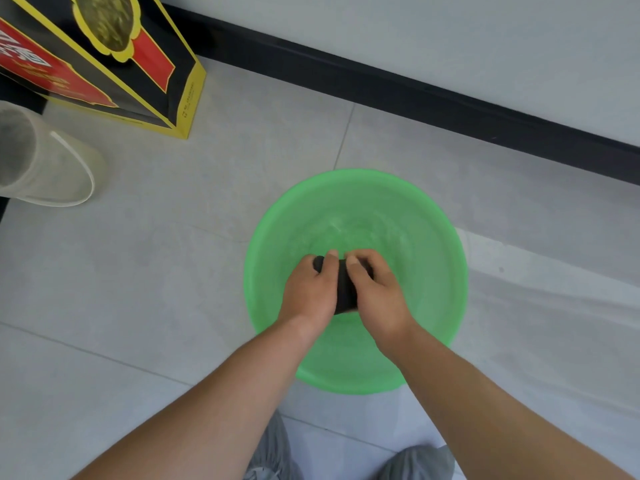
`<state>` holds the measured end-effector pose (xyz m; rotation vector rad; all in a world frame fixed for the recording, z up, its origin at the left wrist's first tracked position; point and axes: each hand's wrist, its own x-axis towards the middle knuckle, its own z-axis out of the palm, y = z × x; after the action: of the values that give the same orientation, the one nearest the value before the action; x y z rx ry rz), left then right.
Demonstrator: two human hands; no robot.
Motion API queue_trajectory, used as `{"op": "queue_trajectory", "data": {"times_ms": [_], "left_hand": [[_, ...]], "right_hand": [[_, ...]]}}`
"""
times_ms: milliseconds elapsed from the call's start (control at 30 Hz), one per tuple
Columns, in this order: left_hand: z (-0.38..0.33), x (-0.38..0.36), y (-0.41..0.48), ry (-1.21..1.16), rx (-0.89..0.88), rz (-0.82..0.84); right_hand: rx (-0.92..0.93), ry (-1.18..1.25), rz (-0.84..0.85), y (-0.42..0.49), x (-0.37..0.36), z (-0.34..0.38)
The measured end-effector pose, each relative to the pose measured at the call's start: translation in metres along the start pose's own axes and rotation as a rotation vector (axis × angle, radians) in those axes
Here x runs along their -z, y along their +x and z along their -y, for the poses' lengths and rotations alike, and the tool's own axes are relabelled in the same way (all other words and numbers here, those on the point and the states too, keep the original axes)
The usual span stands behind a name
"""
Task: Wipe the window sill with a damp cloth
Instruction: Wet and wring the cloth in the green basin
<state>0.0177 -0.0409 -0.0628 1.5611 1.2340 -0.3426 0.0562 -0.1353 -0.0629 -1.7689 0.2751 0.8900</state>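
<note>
A green plastic basin (429, 216) stands on the pale tiled floor below me. Over its middle, a dark bunched cloth (345, 289) is squeezed between both hands. My left hand (308, 292) grips the cloth's left end with fingers curled over it. My right hand (377, 292) grips the right end the same way. Most of the cloth is hidden under the fingers. The window sill is not in view.
A black, yellow and red printed box (114, 60) stands at the upper left. A translucent plastic tub (45, 164) lies tipped at the left edge. A black skirting strip (415, 98) runs along the white wall behind the basin. My grey trouser knees (415, 462) show at the bottom.
</note>
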Motion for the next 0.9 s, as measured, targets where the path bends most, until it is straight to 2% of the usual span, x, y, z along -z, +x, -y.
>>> {"op": "queue_trajectory", "data": {"times_ms": [67, 100, 167, 233, 300, 400, 667, 900], "left_hand": [[-0.004, 0.006, -0.007, -0.202, 0.069, 0.118], [-0.004, 0.007, -0.013, -0.300, 0.042, 0.166], [0.001, 0.008, -0.023, -0.356, -0.126, 0.196], [0.005, 0.005, -0.029, -0.215, -0.308, 0.088], [0.004, 0.000, -0.029, -0.045, -0.372, -0.105], [0.001, -0.004, -0.021, 0.008, -0.315, -0.178], [-0.001, -0.007, -0.006, -0.032, -0.225, -0.132], [0.001, -0.004, -0.005, -0.083, -0.140, -0.089]], "right_hand": [[0.075, -0.015, -0.003, -0.005, 0.009, -0.002], [0.078, 0.006, -0.010, -0.006, 0.013, -0.002], [0.048, 0.066, 0.003, -0.007, 0.013, 0.002], [0.017, 0.065, 0.010, -0.008, 0.005, 0.006], [-0.019, 0.056, -0.006, -0.009, -0.006, 0.008], [-0.084, 0.094, -0.050, -0.006, -0.015, 0.009], [-0.144, 0.117, -0.090, 0.005, -0.017, 0.011], [-0.116, 0.056, -0.099, 0.005, -0.020, 0.009]]}}
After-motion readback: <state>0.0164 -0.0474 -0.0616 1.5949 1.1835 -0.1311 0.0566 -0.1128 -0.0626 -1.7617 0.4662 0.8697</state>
